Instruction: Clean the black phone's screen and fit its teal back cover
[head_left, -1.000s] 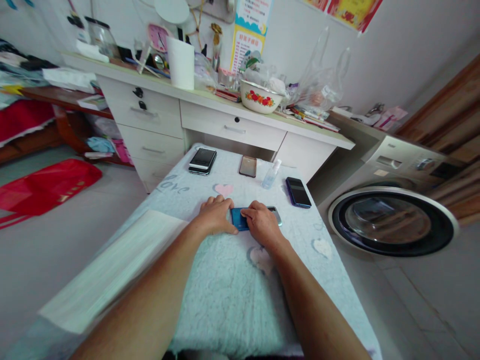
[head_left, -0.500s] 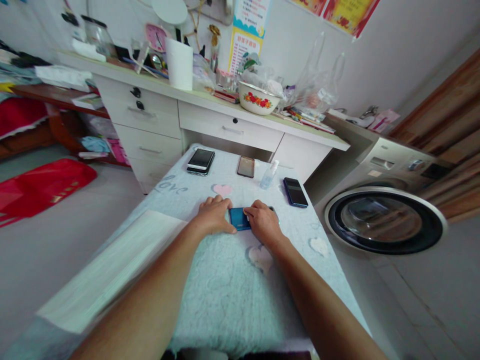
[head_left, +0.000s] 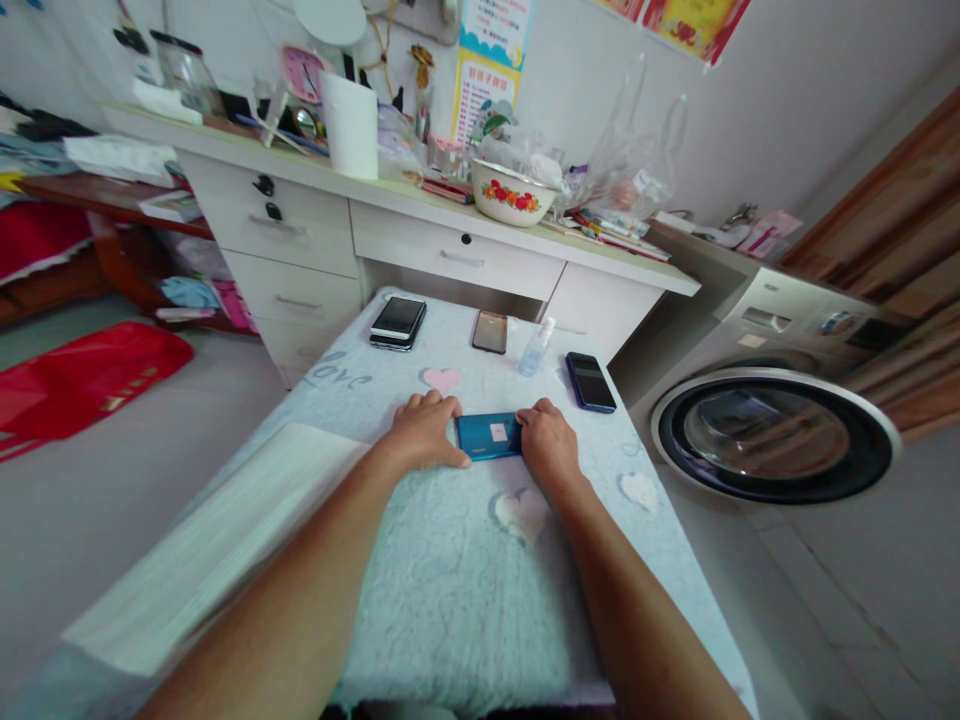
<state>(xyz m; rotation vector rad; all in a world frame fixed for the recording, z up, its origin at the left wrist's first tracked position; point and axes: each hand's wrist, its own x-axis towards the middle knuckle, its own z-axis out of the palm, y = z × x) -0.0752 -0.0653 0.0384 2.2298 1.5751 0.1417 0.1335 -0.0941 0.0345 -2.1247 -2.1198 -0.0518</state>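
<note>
A blue phone (head_left: 480,442) lies back up and crosswise on the cloth-covered table, with a small pale square label on its back. My left hand (head_left: 429,432) grips its left end, thumb at the near corner and fingers at the far edge. At the right end, my right hand (head_left: 550,442) has its fingers curled together and pressed on the phone's back; whether it pinches anything small is hidden. Beyond them are a phone case (head_left: 490,332), a clear spray bottle (head_left: 536,350) and a dark phone (head_left: 591,382). Stacked phones (head_left: 399,320) sit at the far left.
A folded pale cloth or sheet (head_left: 217,545) lies along the table's left side. Behind the table stands a white desk (head_left: 277,210) bearing a flowered bowl (head_left: 514,195) and a paper roll (head_left: 351,128). A washing machine (head_left: 780,330) is at the right.
My right hand has slid right across the phone's back to its right end, uncovering the pale label. My left hand has stayed at the left end. The view has shifted slightly.
</note>
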